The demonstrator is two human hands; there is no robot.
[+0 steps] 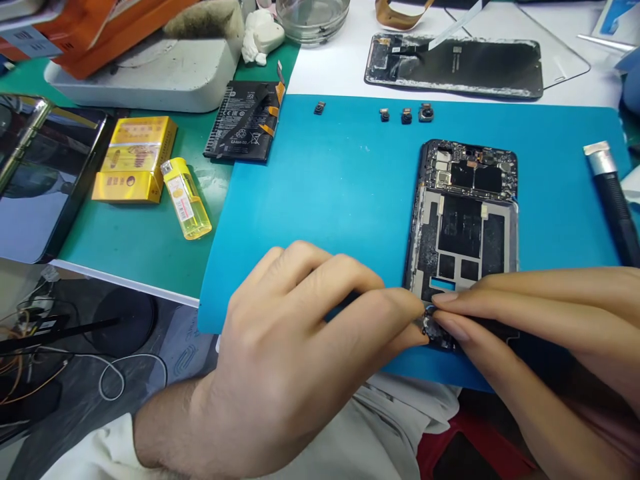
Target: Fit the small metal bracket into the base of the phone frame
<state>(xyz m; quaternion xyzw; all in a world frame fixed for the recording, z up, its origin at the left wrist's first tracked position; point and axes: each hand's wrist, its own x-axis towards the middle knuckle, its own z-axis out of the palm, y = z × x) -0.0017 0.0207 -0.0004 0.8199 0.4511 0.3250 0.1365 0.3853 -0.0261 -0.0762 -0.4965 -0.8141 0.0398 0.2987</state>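
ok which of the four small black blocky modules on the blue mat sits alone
The leftmost small black module, nearest the black rectangular battery; the other three modules group farther right.

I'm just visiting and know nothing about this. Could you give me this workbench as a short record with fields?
Surface: blue mat
Main object: opened phone body, inner parts exposed
Left hand: fingertips at the phone's near end
Right hand: fingertips at that same end
Grip: unclear
Far part of mat: four small modules
Left side: battery overlapping the mat's edge; yellow box; yellow lighter
Beyond mat: dark panel on white sheet
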